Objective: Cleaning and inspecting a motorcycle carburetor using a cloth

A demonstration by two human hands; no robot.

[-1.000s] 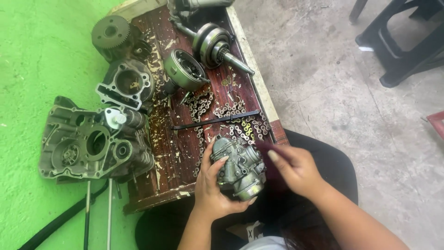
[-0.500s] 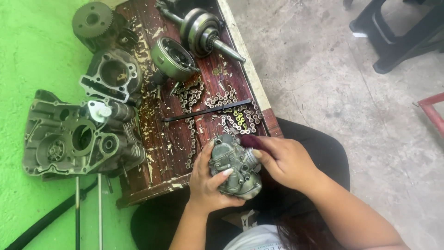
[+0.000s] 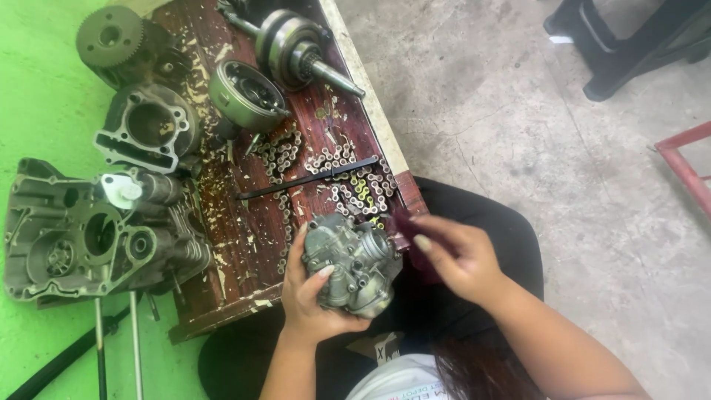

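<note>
My left hand [image 3: 315,300] grips a grey metal carburetor [image 3: 354,261] from below and behind, holding it over my lap at the near edge of a worn dark wooden board [image 3: 244,252]. My right hand [image 3: 459,255] hovers just right of the carburetor, fingers curled toward it with the fingertips close to its side; I cannot tell whether it pinches a small dark tool. A loose timing chain [image 3: 348,178] and a thin black rod [image 3: 311,178] lie on the board just beyond the carburetor.
On the board and the green mat [image 3: 37,96] lie engine parts: a crankcase half [image 3: 81,230], a cylinder block [image 3: 148,126], a gear [image 3: 111,35], a rotor housing [image 3: 244,92] and a crankshaft [image 3: 296,48]. Concrete floor lies to the right, with a black stool [image 3: 629,44] and a red frame [image 3: 685,159].
The camera has shifted, so the parts sit lower in view. My right hand has drawn slightly away from the carburetor. My left hand keeps hold of it.
</note>
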